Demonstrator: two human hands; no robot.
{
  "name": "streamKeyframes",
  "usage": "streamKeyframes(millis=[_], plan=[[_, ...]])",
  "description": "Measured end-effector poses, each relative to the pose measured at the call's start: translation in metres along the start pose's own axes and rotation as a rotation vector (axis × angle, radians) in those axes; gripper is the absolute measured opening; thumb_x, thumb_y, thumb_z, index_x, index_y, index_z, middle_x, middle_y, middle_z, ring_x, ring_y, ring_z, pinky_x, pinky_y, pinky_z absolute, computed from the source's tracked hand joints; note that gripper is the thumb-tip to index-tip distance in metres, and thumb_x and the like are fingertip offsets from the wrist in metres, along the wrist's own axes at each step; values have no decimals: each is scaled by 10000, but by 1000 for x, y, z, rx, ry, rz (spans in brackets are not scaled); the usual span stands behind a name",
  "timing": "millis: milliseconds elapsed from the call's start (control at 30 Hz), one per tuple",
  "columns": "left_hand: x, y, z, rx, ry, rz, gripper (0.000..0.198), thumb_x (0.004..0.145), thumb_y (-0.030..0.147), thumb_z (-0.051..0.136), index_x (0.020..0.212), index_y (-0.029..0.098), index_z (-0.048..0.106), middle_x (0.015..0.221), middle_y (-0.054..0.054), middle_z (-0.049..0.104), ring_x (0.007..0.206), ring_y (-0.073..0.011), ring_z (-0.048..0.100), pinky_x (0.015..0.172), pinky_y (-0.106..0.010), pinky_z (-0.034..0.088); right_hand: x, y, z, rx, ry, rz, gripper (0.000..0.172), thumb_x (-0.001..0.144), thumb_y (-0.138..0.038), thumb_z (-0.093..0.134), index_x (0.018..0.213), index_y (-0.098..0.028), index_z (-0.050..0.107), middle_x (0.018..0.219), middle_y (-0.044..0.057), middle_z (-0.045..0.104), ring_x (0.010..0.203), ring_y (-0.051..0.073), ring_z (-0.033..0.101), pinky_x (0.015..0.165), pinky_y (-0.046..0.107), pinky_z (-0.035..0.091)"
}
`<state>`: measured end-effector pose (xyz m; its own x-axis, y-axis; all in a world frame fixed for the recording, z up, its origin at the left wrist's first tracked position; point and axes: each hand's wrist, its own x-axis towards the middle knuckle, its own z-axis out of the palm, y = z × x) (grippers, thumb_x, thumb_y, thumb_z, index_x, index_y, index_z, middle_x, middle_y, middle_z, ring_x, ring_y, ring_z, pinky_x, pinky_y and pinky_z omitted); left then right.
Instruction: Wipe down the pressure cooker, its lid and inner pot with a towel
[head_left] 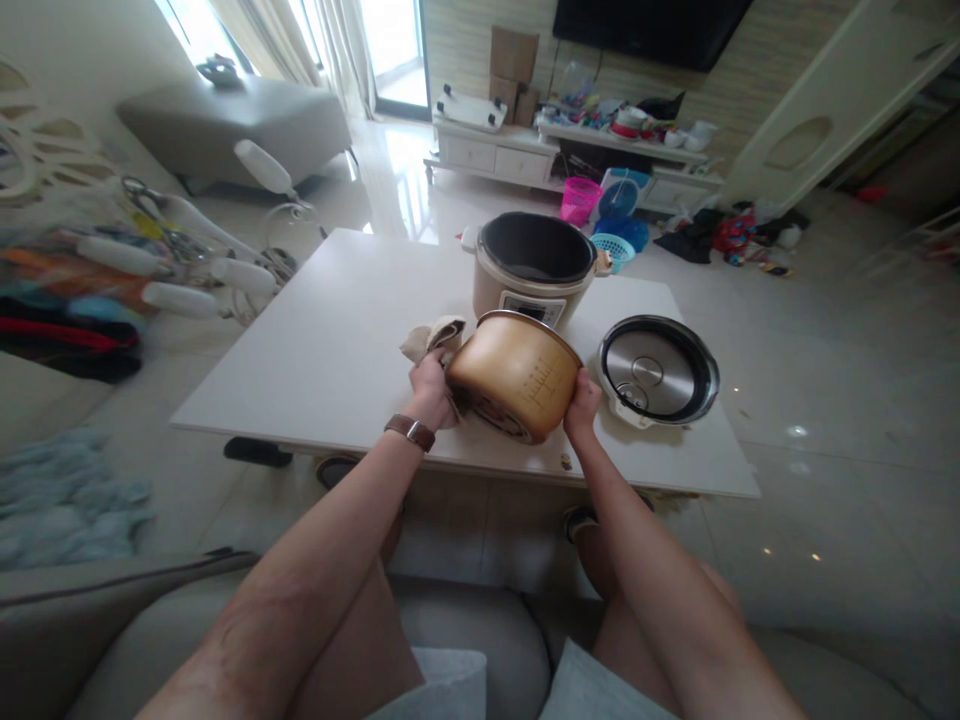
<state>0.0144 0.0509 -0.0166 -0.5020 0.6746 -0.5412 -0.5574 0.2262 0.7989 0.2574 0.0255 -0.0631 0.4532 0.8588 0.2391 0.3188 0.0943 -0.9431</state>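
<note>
Tilted between my hands is a golden inner pot (525,375) with measuring marks on its side, its underside partly turned toward me. My left hand (430,390) grips a beige cloth (427,340) at the pot's left side. Around the pot's right edge, the fingers of my right hand (582,402) are closed. Just behind stands the electric pressure cooker (491,290), its top uncovered and its inside dark. The round lid (652,370) lies to the right with its metal inner face up. What the pot holds inside is hidden from me.
These things are on a white table (300,330), whose near edge is before my knees. A grey sofa (465,625) is beneath me. Beyond the table stand a pink basket (580,200) and a cluttered TV cabinet (517,165). A lamp with several white shades (262,168) is at the left.
</note>
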Motion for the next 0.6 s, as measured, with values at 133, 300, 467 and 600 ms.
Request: streamKeyframes(millis=[133,300,467,600], plan=[[5,-5,-5,48,-43,145,303,736,279,769,1018,169,777,1041,-87,801,1055,-280,746,942,-413,615,0,-1,1,3,-65,-44,709,914,-934,335,690,-265,411,653,-35,425,674,158,394,628,320,335],[6,1,-11,189,-115,524,372,753,367,773,1078,192,814,1137,-84,816,1192,-309,723,1073,-415,562,-4,-6,3,-45,-134,-93,639,1011,-827,273,874,-252,515,805,-2,550,822,202,509,778,350,407],[-8,6,-10,273,-176,691,299,797,376,749,999,169,824,1103,-97,830,1184,-322,731,1102,-423,544,0,-35,1,-1,-100,-144,521,1015,-725,392,922,-240,559,845,1,552,838,194,507,785,325,405],[-21,1,-9,391,-270,780,291,819,380,748,1008,174,827,1096,-103,839,1145,-322,746,1081,-438,567,8,-58,-7,10,-89,-79,579,940,-781,496,708,-253,446,676,-41,402,677,147,387,634,294,325]])
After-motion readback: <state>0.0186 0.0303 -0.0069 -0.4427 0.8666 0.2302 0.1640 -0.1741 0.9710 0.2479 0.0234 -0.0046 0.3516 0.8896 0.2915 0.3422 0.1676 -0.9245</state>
